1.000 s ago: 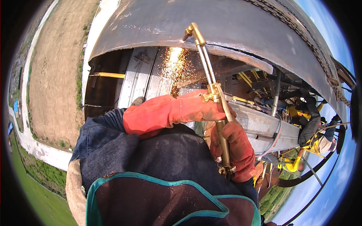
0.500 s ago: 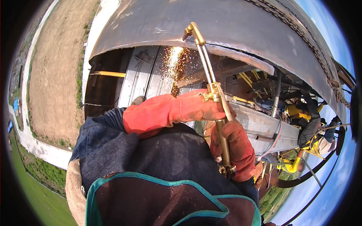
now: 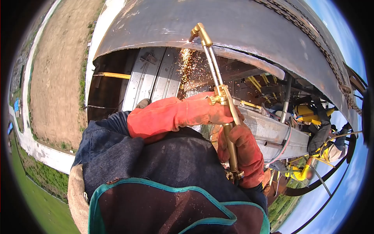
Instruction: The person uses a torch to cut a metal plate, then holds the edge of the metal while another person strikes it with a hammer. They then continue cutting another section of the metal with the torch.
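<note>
A brass cutting torch (image 3: 232, 150) slants up from my chest, its angled head touching or nearly touching the lower edge of a large curved steel plate (image 3: 156, 27). Sparks (image 3: 186, 64) fall from a small bright spot at the nozzle. My left hand (image 3: 224, 112), in a long red glove, is closed around the torch just below its valve knob, fingers partly hidden. Lower down, my right hand (image 3: 247, 152), also in a red glove, is wrapped around the handle above the hose end.
Heavy chains (image 3: 307, 33) lie across the plate at upper right. Below it are grey metal decking (image 3: 150, 82), a steel beam (image 3: 280, 134) and a looped hose (image 3: 287, 142). Several people in yellow harnesses are at the right, one a person in a yellow top (image 3: 299, 172). Ground lies far below at left.
The spark stream has become thinner and less bright. Both hands and the torch hold nearly the same position. People at the right have shifted slightly.
</note>
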Motion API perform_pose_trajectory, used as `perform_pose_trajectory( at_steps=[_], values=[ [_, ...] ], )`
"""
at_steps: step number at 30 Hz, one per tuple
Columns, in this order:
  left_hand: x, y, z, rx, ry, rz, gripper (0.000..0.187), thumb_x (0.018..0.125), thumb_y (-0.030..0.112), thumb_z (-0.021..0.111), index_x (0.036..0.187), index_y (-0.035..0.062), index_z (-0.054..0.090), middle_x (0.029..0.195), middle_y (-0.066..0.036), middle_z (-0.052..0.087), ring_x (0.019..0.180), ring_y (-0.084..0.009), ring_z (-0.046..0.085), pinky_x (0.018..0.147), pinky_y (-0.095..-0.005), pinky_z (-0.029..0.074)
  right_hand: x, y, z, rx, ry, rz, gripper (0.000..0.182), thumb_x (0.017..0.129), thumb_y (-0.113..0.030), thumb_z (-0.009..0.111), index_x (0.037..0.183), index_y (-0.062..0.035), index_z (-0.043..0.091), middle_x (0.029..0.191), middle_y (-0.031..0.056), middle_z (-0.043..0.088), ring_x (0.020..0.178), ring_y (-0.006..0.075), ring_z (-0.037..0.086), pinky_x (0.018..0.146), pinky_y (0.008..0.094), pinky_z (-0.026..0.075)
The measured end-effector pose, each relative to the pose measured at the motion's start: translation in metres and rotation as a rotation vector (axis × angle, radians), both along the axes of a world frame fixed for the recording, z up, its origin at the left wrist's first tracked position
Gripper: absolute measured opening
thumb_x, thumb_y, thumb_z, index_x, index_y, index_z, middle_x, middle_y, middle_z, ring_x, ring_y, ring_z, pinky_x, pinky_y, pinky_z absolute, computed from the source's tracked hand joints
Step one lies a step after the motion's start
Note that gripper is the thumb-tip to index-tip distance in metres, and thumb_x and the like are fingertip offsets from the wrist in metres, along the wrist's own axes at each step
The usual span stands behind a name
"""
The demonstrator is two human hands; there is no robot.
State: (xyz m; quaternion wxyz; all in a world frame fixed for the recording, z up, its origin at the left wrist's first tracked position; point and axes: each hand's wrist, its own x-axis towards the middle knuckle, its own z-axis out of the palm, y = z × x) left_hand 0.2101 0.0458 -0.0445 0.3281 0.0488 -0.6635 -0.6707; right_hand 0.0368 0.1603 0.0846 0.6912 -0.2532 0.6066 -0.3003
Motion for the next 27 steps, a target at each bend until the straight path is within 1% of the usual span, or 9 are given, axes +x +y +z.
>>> perform_pose_trajectory(
  at_steps=[6, 9, 12, 15, 17, 18, 20, 25, 27],
  values=[
    [-0.008, 0.0, -0.01, -0.106, -0.044, 0.059, 0.063, 0.104, 0.045, 0.081, 0.148, -0.0003, 0.074, 0.148, -0.022, 0.073, 0.14, -0.035, 0.069, 0.121, -0.0494, 0.054, -0.001, -0.001, 0.006, 0.019, 0.021, -0.007, 0.022, 0.087, -0.024, 0.065, 0.087, -0.0021, 0.067, 0.068, 0.0101, 0.061, 0.051, 0.0214, 0.058, 0.052, 0.0334, 0.049],
    [-0.005, 0.002, -0.005, 0.023, -0.014, 0.012, 0.064, 0.104, 0.045, 0.082, 0.148, -0.0008, 0.074, 0.146, -0.022, 0.074, 0.139, -0.0348, 0.07, 0.12, -0.0491, 0.054, -0.001, -0.001, 0.007, 0.026, 0.016, -0.006, 0.021, 0.086, -0.023, 0.066, 0.087, -0.0022, 0.067, 0.069, 0.0101, 0.061, 0.051, 0.0215, 0.058, 0.052, 0.0334, 0.049],
    [-0.007, 0.001, -0.008, -0.031, -0.014, 0.036, 0.065, 0.103, 0.045, 0.082, 0.148, -0.0015, 0.074, 0.145, -0.022, 0.075, 0.138, -0.0341, 0.071, 0.12, -0.048, 0.055, -0.002, -0.002, 0.006, 0.031, 0.012, -0.001, 0.021, 0.086, -0.023, 0.066, 0.087, -0.0022, 0.066, 0.069, 0.0102, 0.061, 0.051, 0.0215, 0.058, 0.052, 0.0334, 0.049],
    [-0.004, 0.001, -0.011, -0.26, -0.075, 0.089, 0.046, 0.114, 0.04, 0.065, 0.149, 0.0103, 0.07, 0.148, -0.014, 0.071, 0.143, -0.0309, 0.064, 0.126, -0.0465, 0.046, 0.0, -0.003, 0.004, 0.027, 0.013, -0.004, 0.02, 0.085, -0.022, 0.065, 0.087, -0.0019, 0.066, 0.069, 0.0103, 0.06, 0.05, 0.0214, 0.057, 0.051, 0.0333, 0.049],
    [-0.003, 0.001, -0.01, -0.23, -0.072, 0.072, 0.047, 0.114, 0.041, 0.065, 0.149, 0.0104, 0.07, 0.148, -0.013, 0.071, 0.143, -0.0307, 0.065, 0.126, -0.0465, 0.046, 0.001, -0.004, 0.004, 0.029, 0.003, -0.013, 0.019, 0.085, -0.02, 0.065, 0.087, -0.0015, 0.066, 0.07, 0.0104, 0.061, 0.049, 0.0214, 0.058, 0.05, 0.0331, 0.049],
    [-0.004, 0.0, -0.01, -0.119, -0.043, 0.042, 0.056, 0.108, 0.043, 0.073, 0.148, 0.0045, 0.072, 0.146, -0.018, 0.073, 0.14, -0.032, 0.068, 0.122, -0.047, 0.051, 0.001, -0.004, 0.005, 0.034, -0.007, -0.019, 0.018, 0.085, -0.019, 0.065, 0.088, -0.0013, 0.066, 0.07, 0.0105, 0.061, 0.049, 0.0214, 0.058, 0.05, 0.0331, 0.049],
    [-0.005, -0.001, -0.01, -0.022, -0.024, 0.021, 0.065, 0.103, 0.047, 0.08, 0.147, -0.0008, 0.074, 0.144, -0.021, 0.076, 0.136, -0.0336, 0.071, 0.118, -0.0478, 0.055, 0.001, -0.004, 0.004, 0.036, -0.026, -0.021, 0.016, 0.085, -0.017, 0.064, 0.089, -0.0009, 0.065, 0.072, 0.0108, 0.061, 0.048, 0.0214, 0.058, 0.049, 0.033, 0.049],
    [-0.009, -0.002, -0.012, -0.276, -0.069, 0.138, 0.066, 0.106, 0.055, 0.075, 0.148, 0.0029, 0.074, 0.144, -0.02, 0.075, 0.136, -0.0367, 0.071, 0.118, -0.049, 0.055, -0.003, -0.003, -0.002, 0.024, -0.058, -0.023, 0.015, 0.086, -0.014, 0.064, 0.091, -0.0004, 0.065, 0.075, 0.0113, 0.062, 0.047, 0.0215, 0.058, 0.048, 0.0332, 0.05],
    [-0.006, 0.0, -0.011, -0.177, -0.048, 0.106, 0.067, 0.108, 0.057, 0.072, 0.148, 0.0047, 0.074, 0.144, -0.019, 0.075, 0.136, -0.0377, 0.07, 0.119, -0.0493, 0.054, -0.004, -0.003, -0.001, 0.026, -0.056, -0.03, 0.015, 0.085, -0.015, 0.064, 0.091, -0.0004, 0.065, 0.074, 0.0113, 0.062, 0.047, 0.0216, 0.058, 0.048, 0.0334, 0.05]
  ],
)
